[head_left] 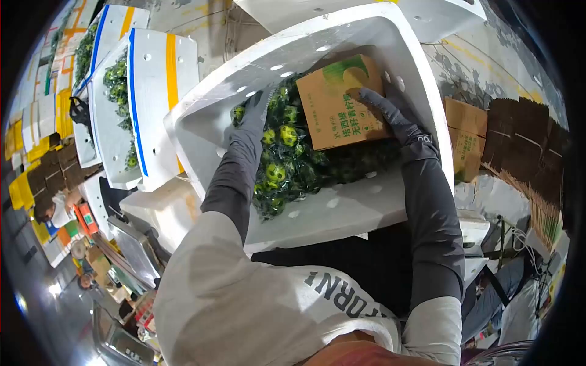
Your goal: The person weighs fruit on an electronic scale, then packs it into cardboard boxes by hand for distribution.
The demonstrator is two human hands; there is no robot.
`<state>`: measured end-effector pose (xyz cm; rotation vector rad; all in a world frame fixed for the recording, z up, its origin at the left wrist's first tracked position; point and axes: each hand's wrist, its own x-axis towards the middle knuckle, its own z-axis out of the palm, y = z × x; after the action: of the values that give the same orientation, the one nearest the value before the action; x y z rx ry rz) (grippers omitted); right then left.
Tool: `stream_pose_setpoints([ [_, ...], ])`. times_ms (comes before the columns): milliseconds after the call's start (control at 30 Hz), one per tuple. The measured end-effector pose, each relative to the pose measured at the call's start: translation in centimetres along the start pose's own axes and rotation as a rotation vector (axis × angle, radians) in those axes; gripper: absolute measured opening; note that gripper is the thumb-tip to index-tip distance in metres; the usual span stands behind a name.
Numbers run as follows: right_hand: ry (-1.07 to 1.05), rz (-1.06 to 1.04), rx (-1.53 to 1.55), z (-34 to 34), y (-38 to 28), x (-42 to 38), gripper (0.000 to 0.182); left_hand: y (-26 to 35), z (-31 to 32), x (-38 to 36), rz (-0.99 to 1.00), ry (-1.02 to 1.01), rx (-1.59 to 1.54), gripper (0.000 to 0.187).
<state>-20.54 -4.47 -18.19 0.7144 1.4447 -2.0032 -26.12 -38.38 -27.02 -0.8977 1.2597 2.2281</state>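
Note:
A big white foam box stands in front of me, its inner walls dotted with round holes. Along its left and middle part lie green limes in clear, shiny wrapping. A brown cardboard carton with green print and Chinese characters rests tilted over them. My right hand, in a grey glove, grips the carton's right side, thumb across its printed face. My left hand, also gloved in grey, reaches down at the left end beside the wrapped limes. Its fingers look stretched out, though the tips are partly hidden.
More white foam boxes with blue and yellow tape stand at the left, holding wrapped green fruit. Another carton and stacked flattened cardboard are at the right. A further foam box stands beyond mine.

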Motion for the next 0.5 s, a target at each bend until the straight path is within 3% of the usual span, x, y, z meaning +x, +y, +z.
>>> stream_pose_setpoints([
  [233, -0.061, -0.054, 0.163, -0.5, 1.8, 0.8, 0.066, -0.8, 1.8, 2.2, -0.124, -0.028, -0.08, 0.045],
  [333, -0.166, -0.046, 0.28, -0.2, 1.6, 0.9, 0.066, -1.4, 1.8, 2.0, -0.157, -0.065, 0.042, 0.044],
  [433, -0.003, -0.019, 0.136, 0.4, 0.5, -0.4, 0.065, -1.9, 1.7, 1.4, -0.198, -0.056, 0.052, 0.043],
  [500, -0.039, -0.031, 0.148, 0.0, 0.9, 0.2, 0.062, -1.7, 1.3, 0.3, -0.218, -0.058, 0.036, 0.042],
])
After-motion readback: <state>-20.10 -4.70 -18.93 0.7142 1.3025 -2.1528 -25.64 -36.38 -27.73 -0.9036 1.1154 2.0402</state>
